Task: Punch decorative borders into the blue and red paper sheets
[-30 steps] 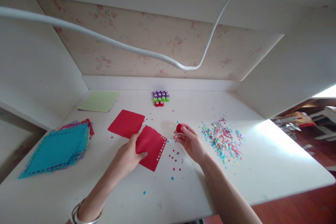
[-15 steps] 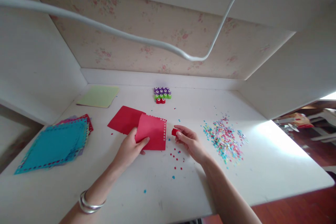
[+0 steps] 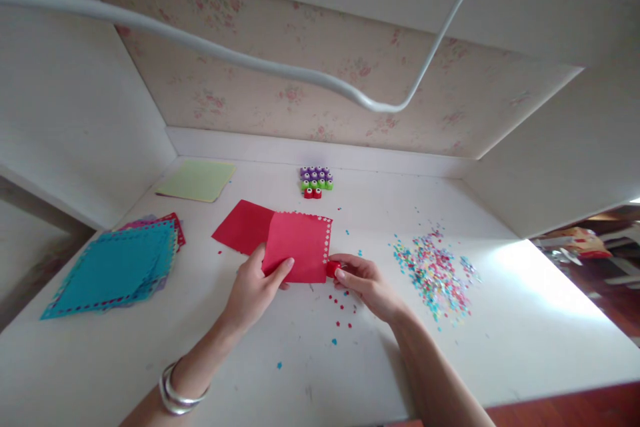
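A square sheet of red paper, with small shapes punched along its top and right edges, is held up off the table. My left hand grips its lower left side, thumb on top and fingers beneath. Between the thumb and fingers of my right hand is a small red craft punch, set at the sheet's right edge below the row of holes. Another red sheet lies behind, partly covered. Several tiny red cut-outs are scattered under my right hand.
Blue punched sheets lie stacked at the left, with pale green paper behind them. Purple, green and red punches stand grouped near the back wall. A heap of coloured confetti spreads at the right. A white cable hangs in front.
My right hand has brought the red punch from beside the sheet to its right edge. The view has shifted slightly, while my left hand keeps its hold on the paper.
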A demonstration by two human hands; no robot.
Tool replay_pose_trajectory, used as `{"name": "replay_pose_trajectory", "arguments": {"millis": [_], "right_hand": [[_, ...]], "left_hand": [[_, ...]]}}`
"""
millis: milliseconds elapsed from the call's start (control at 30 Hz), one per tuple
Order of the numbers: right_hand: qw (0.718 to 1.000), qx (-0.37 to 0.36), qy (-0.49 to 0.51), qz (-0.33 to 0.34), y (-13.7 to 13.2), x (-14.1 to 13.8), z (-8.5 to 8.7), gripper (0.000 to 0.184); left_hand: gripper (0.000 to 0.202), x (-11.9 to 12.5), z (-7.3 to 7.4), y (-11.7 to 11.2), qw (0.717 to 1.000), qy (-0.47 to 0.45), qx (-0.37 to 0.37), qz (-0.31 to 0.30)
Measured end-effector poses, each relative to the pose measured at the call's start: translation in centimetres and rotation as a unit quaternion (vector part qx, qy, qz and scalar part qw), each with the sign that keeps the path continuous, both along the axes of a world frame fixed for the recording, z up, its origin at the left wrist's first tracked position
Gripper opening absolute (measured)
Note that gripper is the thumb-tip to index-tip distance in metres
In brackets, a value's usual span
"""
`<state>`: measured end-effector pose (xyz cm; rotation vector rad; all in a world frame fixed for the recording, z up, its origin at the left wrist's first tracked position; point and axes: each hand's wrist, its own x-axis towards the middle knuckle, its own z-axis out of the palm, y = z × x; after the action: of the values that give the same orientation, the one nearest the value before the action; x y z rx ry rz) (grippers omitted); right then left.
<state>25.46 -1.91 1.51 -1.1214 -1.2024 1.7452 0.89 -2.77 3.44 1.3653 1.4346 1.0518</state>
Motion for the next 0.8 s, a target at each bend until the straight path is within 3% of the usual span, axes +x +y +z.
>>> {"name": "replay_pose_trajectory", "arguments": {"millis": [467,600,800], "right_hand": [[0.997,0.028,-0.068,0.013,0.1,-0.4,0.1,0.037],[0.997,0.040,-0.067,0.001,0.0,-0.1,0.4,0.036],[0.995,0.041,0.018,-0.094,-1.4,-0.8,2.3,0.029]], "left_hand": [[0.025,-0.2,0.6,-0.1,0.998,0.058,0.030,-0.019],[0.025,-0.6,-0.5,0.4,0.991,0.121,0.043,-0.034],[0.039,0.1,-2.5,1.4,0.956,0.240,0.135,-0.105]]}}
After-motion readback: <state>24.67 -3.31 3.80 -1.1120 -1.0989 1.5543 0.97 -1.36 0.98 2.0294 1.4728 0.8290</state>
